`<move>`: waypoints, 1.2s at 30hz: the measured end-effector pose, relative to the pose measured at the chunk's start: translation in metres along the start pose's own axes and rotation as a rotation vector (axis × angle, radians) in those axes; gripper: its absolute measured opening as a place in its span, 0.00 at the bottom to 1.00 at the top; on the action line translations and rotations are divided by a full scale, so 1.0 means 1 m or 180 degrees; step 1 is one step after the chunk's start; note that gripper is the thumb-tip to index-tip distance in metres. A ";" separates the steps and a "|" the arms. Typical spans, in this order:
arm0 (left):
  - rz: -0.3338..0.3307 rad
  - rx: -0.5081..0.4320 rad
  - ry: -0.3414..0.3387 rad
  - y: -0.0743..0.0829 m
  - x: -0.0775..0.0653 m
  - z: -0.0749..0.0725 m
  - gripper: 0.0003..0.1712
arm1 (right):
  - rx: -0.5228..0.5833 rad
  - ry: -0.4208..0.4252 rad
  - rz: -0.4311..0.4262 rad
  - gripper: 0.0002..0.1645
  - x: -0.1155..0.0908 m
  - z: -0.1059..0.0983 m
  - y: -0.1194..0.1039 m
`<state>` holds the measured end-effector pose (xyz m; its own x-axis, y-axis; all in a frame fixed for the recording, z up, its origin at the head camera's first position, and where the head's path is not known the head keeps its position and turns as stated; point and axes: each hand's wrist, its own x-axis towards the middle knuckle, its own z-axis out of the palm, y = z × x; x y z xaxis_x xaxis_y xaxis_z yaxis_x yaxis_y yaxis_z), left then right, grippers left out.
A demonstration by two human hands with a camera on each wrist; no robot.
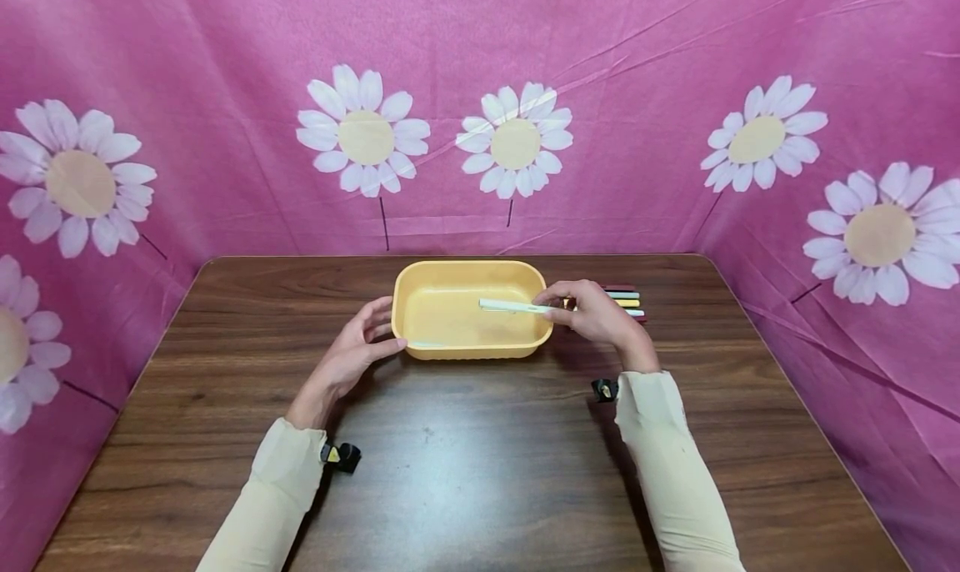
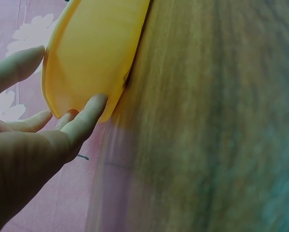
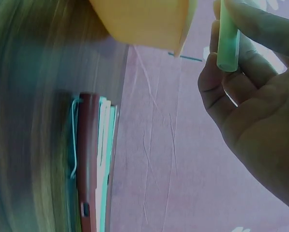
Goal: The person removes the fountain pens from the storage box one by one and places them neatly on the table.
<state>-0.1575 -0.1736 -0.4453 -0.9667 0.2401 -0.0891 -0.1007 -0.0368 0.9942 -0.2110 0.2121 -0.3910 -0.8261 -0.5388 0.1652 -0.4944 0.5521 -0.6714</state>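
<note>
My right hand [image 1: 592, 309] pinches a pale green pen [image 1: 513, 307] with a clip, between thumb and fingers. The pen points left, over the right part of a yellow rectangular container [image 1: 472, 353]. In the right wrist view its end [image 3: 227, 53] juts out from the fingers. My left hand [image 1: 352, 351] touches the container's left end, its thumb at the near corner and its fingers, fairly straight, along the side wall. Inside, by the near wall, shows a pale sliver [image 1: 429, 344], too little to identify.
Several pens [image 1: 626, 303], dark red, yellow and pale, lie side by side right of the container, partly behind my right hand. The brown wooden table [image 1: 465, 464] meets a pink cloth [image 1: 622, 197] with daisies at its back and sides.
</note>
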 end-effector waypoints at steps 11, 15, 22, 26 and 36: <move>-0.0017 0.0023 -0.0005 0.001 0.000 0.000 0.46 | 0.0047 0.0061 0.0246 0.12 -0.015 -0.013 0.009; -0.0032 0.0003 -0.0005 0.001 0.000 0.001 0.46 | 0.0002 0.0071 0.0319 0.12 -0.021 -0.018 0.014; -0.0030 0.0032 0.0012 0.001 0.000 0.000 0.45 | -0.0145 0.0063 0.0292 0.11 -0.029 -0.025 0.022; -0.0029 0.0044 0.0006 0.001 -0.001 0.000 0.46 | -0.0182 0.0047 0.0306 0.10 -0.032 -0.029 0.028; -0.0005 -0.0020 -0.0019 0.000 0.001 0.000 0.46 | 0.0134 -0.0090 0.0555 0.10 -0.043 -0.039 0.046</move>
<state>-0.1582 -0.1739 -0.4457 -0.9651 0.2459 -0.0903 -0.1038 -0.0424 0.9937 -0.2085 0.2855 -0.4007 -0.8901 -0.4552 0.0235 -0.3319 0.6119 -0.7179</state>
